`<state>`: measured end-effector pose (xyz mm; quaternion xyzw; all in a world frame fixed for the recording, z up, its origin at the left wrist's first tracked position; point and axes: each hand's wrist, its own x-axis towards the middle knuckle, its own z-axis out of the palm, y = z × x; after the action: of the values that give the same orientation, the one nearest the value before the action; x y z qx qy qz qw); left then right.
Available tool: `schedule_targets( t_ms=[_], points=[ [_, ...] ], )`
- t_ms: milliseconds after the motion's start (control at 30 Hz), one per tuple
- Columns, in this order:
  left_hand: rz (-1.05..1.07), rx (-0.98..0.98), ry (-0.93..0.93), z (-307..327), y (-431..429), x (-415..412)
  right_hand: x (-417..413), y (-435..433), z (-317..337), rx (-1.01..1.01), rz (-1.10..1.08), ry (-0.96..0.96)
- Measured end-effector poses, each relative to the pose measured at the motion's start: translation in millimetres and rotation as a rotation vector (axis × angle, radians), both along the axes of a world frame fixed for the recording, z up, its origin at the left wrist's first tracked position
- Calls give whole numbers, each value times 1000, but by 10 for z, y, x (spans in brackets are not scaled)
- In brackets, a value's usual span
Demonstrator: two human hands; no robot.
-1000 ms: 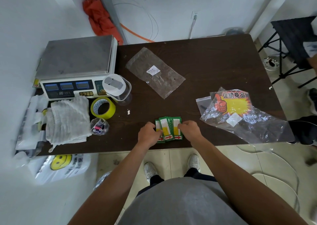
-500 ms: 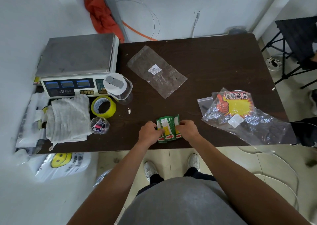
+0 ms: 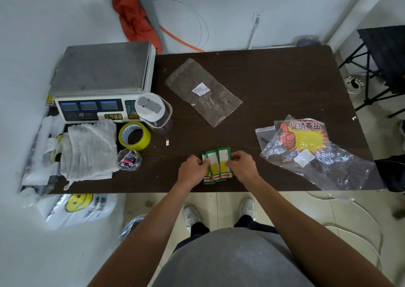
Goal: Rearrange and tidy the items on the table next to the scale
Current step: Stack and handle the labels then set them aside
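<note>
A small fan of green price cards [image 3: 217,165] with white, yellow and red-arrow panels lies near the front edge of the dark table [image 3: 274,85]. My left hand [image 3: 191,170] grips the fan's left side and my right hand [image 3: 242,166] grips its right side, so the cards are pinched between both. The grey scale [image 3: 100,78] stands at the table's back left. A flat clear bag [image 3: 203,91] with a white label lies mid-table. To the right, a crinkled clear bag [image 3: 317,157] covers a yellow and orange promo sign [image 3: 304,135].
In front of the scale stand a clear jar with a white lid [image 3: 153,111], a yellow tape roll [image 3: 134,136], a folded white cloth [image 3: 89,149] and a small cup of batteries [image 3: 128,160]. White plastic bags [image 3: 74,207] hang at the left. A black folding stand [image 3: 381,63] is at right.
My hands have pressed closer together and the cards sit in a tighter, more upright fan. The view has shifted slightly.
</note>
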<state>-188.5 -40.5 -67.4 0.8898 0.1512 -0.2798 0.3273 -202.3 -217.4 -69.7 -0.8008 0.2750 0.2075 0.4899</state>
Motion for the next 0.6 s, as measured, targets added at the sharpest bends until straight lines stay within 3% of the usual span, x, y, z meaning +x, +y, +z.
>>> schedule_targets(
  t_ms=[133, 400, 600],
  points=[
    [-21, 14, 3, 23, -6, 4, 43, 169, 9, 7, 93, 18],
    [-65, 107, -23, 34, -65, -12, 0, 251, -31, -352, 270, -36],
    [-54, 122, -26, 7, -74, -15, 29, 309, 7, -244, 184, 100]
  ],
)
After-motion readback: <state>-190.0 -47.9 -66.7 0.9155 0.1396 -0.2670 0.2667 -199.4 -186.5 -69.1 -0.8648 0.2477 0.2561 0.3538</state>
